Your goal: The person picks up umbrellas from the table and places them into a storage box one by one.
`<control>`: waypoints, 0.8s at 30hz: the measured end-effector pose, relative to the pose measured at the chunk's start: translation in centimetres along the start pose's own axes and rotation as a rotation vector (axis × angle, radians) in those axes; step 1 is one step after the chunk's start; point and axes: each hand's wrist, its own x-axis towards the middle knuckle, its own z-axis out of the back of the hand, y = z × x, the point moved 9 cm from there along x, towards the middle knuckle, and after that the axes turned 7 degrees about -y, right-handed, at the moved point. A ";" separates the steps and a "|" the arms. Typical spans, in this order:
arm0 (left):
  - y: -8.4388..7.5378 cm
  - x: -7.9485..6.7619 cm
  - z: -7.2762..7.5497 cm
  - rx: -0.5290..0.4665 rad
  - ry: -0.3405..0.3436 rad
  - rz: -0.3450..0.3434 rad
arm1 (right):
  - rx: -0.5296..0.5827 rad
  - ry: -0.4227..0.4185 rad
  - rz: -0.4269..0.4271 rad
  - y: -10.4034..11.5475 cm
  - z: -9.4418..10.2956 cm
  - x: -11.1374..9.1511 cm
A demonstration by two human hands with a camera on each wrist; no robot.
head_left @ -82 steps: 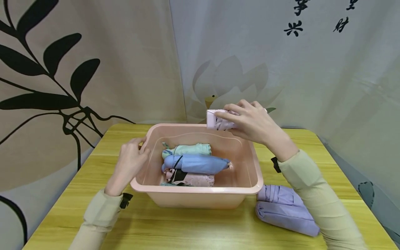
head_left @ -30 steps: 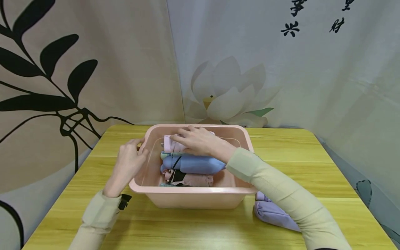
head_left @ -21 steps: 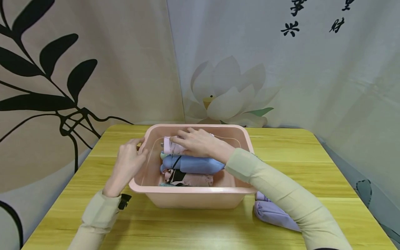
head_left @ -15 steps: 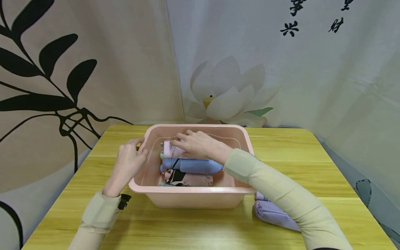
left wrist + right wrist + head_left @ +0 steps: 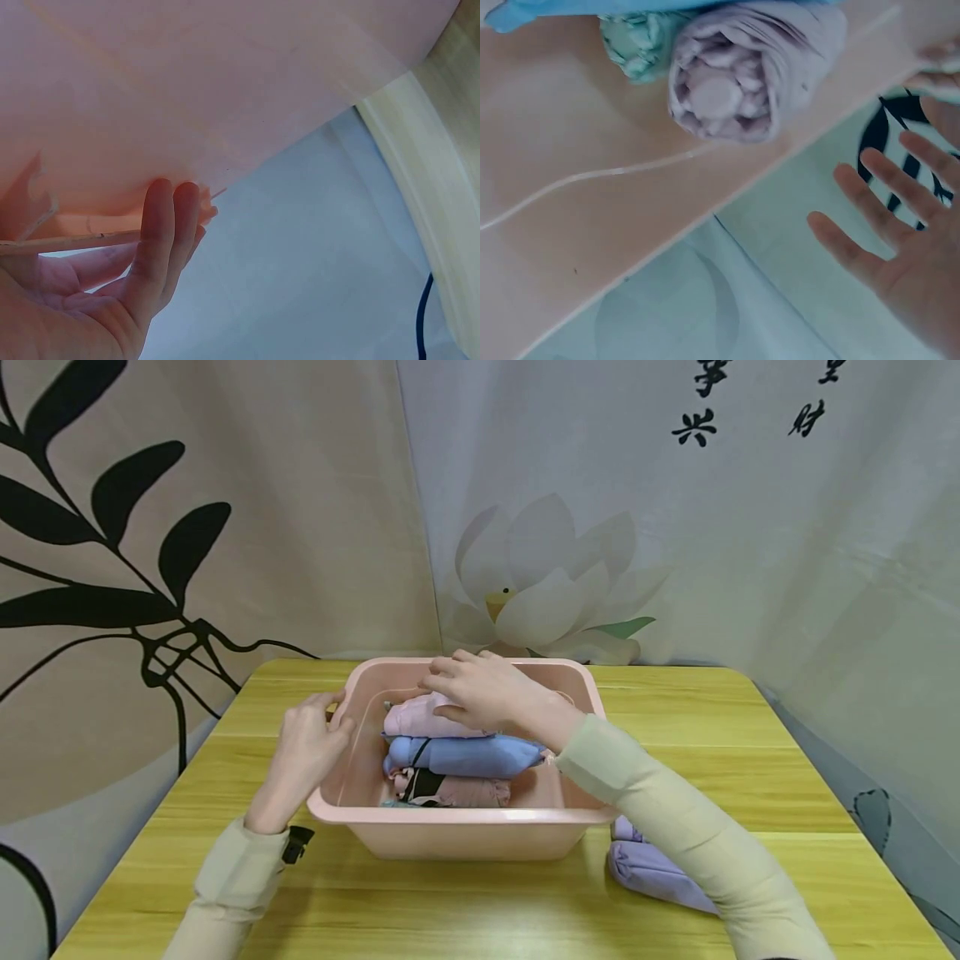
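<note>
A pink plastic basin (image 5: 465,817) stands on the table, with my left hand (image 5: 307,752) gripping its left rim. In the left wrist view, the fingers of that hand (image 5: 112,300) curl up around the rim. Inside lie rolled-up folded umbrellas: a pale lilac one (image 5: 414,718) at the back, a blue one (image 5: 468,757) in the middle and a pink-and-black one (image 5: 472,792) in front. A mint-green roll (image 5: 637,45) shows beside the lilac one in the right wrist view. Above the lilac umbrella is my right hand (image 5: 495,693), its fingers spread and holding nothing.
A purple folded bundle (image 5: 660,872) lies on the wooden table (image 5: 480,910) right of the basin, partly behind the right sleeve (image 5: 697,827). A printed curtain (image 5: 315,510) hangs behind the table's far edge.
My right hand carried the lilac umbrella into the basin, pressed it toward the blue one, then let go and rose slightly. The lilac umbrella has rolled over a little. My left hand stayed on the rim.
</note>
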 end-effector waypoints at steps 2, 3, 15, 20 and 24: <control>0.0 0.0 0.0 -0.003 0.004 0.003 | 0.024 -0.007 -0.010 -0.3 0.8 -0.4; 0.1 0.0 0.0 -0.003 0.005 0.005 | 0.037 -0.014 -0.016 -0.5 1.2 -0.6; 0.1 0.0 -0.2 -0.004 0.013 0.005 | 0.189 -0.128 -0.041 -2.4 5.1 -4.7; 0.1 0.0 -0.1 -0.012 0.008 0.011 | 0.225 -0.183 -0.076 -3.2 6.3 -6.7; 0.1 0.0 0.0 -0.009 0.006 0.008 | 0.237 -0.213 -0.134 -4.5 6.5 -9.0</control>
